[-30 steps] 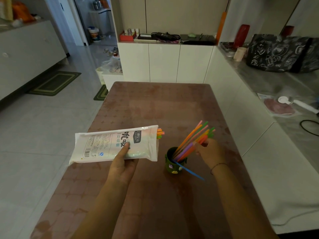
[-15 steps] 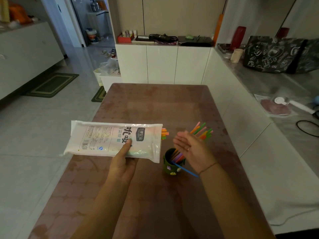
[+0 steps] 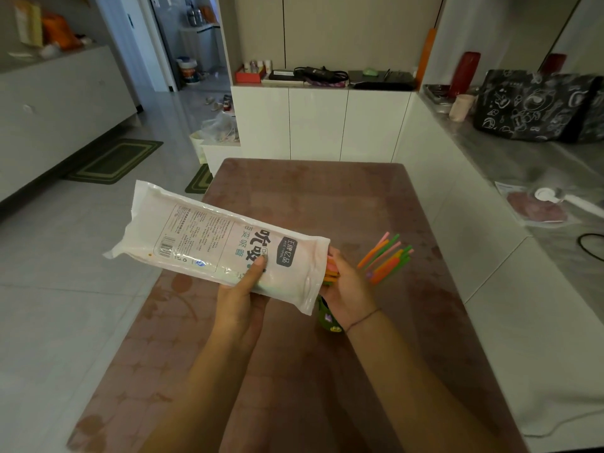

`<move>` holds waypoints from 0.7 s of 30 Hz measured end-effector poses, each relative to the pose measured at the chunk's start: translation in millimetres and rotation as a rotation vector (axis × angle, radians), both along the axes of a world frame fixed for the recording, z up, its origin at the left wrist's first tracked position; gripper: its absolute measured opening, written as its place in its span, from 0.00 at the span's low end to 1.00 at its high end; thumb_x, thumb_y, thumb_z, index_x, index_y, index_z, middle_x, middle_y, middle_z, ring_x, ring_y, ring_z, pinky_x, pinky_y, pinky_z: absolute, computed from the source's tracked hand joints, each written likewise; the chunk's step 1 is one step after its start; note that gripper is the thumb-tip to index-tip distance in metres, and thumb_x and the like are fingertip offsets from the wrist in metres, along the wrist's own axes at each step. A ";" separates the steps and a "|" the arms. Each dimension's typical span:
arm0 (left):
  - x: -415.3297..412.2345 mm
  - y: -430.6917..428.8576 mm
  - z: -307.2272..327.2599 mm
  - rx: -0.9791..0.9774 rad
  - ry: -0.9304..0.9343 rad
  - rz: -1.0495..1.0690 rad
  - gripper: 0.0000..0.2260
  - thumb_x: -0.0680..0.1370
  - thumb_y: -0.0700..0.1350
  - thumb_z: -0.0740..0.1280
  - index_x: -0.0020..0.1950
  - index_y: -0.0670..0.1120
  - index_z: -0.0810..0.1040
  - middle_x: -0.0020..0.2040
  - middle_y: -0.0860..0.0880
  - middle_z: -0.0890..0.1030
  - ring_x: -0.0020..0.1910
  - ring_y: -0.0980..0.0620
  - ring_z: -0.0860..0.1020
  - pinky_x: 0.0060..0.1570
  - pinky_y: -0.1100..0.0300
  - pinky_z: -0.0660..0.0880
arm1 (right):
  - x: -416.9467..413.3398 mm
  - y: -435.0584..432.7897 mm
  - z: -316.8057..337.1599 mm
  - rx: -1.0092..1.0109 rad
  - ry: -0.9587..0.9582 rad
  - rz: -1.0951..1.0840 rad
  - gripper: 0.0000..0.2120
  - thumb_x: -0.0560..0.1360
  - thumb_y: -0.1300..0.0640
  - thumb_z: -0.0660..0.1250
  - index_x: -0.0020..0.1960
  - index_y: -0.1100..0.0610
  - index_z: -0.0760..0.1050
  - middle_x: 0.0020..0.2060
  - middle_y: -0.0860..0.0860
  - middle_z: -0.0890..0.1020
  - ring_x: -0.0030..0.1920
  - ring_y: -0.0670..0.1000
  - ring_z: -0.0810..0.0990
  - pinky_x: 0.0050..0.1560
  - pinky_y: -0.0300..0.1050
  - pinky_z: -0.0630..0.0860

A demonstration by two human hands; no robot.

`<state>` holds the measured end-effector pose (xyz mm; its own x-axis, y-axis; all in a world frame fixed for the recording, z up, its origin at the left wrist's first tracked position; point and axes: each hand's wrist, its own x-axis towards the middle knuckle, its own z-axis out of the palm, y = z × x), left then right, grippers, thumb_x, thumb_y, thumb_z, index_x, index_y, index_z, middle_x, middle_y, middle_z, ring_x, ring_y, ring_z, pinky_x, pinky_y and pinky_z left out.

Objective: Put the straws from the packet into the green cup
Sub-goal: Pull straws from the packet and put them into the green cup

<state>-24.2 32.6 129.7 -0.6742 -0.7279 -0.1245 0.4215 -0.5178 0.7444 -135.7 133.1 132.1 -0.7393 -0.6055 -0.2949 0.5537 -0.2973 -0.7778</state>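
Head camera view gives us the long white plastic straw packet lifted above the reddish-brown patterned table, slanting from its sealed end at the far left down to its open mouth at the near right. Our left hand clasps it from beneath, thumb pressed flat on the printed front near the mouth, fingers wrapped behind and out of sight. Our right hand sits right at that mouth, palm turned up and leftward, fingers curled loosely against the orange and pink straw ends poking out of the packet; we cannot tell whether the fingers actually pinch those straws or only touch them. Both forearms reach in from the near edge, the right wrist wearing a thin dark string bracelet.

Directly below the right wrist stands the small green cup with stickers, mostly covered by the hand and the packet's corner, so only a sliver of its wall shows. Beyond the right hand, a bundle of coloured plastic straws fans out up and to the right, orange, pink and green; their lower ends are hidden behind the hand, so their seating in the cup cannot be seen.
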 end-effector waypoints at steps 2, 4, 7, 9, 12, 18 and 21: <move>1.8 -3.8 -1.7 0.047 0.017 0.013 0.22 0.73 0.38 0.69 0.65 0.51 0.74 0.61 0.46 0.82 0.59 0.47 0.80 0.53 0.49 0.80 | 4.1 2.9 -1.2 0.029 0.033 0.021 0.13 0.78 0.53 0.58 0.46 0.55 0.81 0.38 0.52 0.85 0.42 0.52 0.83 0.42 0.48 0.79; 3.1 -7.0 -4.1 0.103 0.017 0.030 0.21 0.74 0.37 0.69 0.66 0.50 0.74 0.62 0.45 0.81 0.59 0.47 0.80 0.54 0.49 0.80 | 8.5 6.7 1.5 0.120 0.069 0.055 0.12 0.78 0.53 0.60 0.50 0.57 0.80 0.41 0.54 0.84 0.44 0.54 0.82 0.34 0.42 0.79; 4.3 -9.6 -7.6 0.143 0.017 0.054 0.22 0.75 0.36 0.68 0.68 0.48 0.72 0.62 0.45 0.81 0.59 0.47 0.80 0.54 0.49 0.80 | 12.3 12.2 4.2 0.333 0.162 0.132 0.14 0.77 0.50 0.62 0.56 0.58 0.77 0.46 0.55 0.81 0.43 0.54 0.80 0.25 0.36 0.73; 4.1 -9.6 -9.5 0.152 0.006 0.064 0.22 0.75 0.35 0.67 0.69 0.47 0.72 0.62 0.45 0.81 0.59 0.47 0.80 0.54 0.50 0.80 | 14.0 15.5 3.0 0.419 0.250 0.127 0.13 0.76 0.51 0.64 0.56 0.58 0.76 0.44 0.55 0.79 0.36 0.50 0.77 0.21 0.34 0.69; 2.9 -7.9 -12.5 0.187 -0.037 0.076 0.19 0.75 0.35 0.67 0.65 0.46 0.74 0.61 0.44 0.81 0.58 0.47 0.80 0.55 0.50 0.79 | 13.4 17.1 -0.7 0.408 0.333 0.025 0.11 0.74 0.56 0.67 0.55 0.58 0.77 0.46 0.56 0.80 0.38 0.50 0.77 0.27 0.38 0.73; 4.3 -10.5 -18.2 0.288 -0.015 0.082 0.18 0.75 0.33 0.66 0.63 0.46 0.75 0.53 0.47 0.84 0.48 0.51 0.84 0.47 0.53 0.82 | 2.3 25.1 -3.9 0.425 0.501 -0.064 0.08 0.73 0.61 0.68 0.51 0.62 0.80 0.38 0.56 0.83 0.35 0.49 0.81 0.39 0.45 0.80; 8.6 -17.1 -20.8 0.325 0.008 0.113 0.16 0.76 0.33 0.66 0.61 0.48 0.75 0.49 0.48 0.86 0.48 0.51 0.84 0.46 0.51 0.82 | -10.9 35.3 -0.9 0.358 0.476 -0.067 0.04 0.73 0.65 0.66 0.46 0.62 0.79 0.27 0.51 0.79 0.25 0.41 0.77 0.29 0.33 0.75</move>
<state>-15.6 15.5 108.9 -0.5937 -0.7213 -0.3567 0.4951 -0.6769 0.5447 -146.6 168.4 131.2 -0.8730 -0.4776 -0.0986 0.1087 0.0066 -0.9941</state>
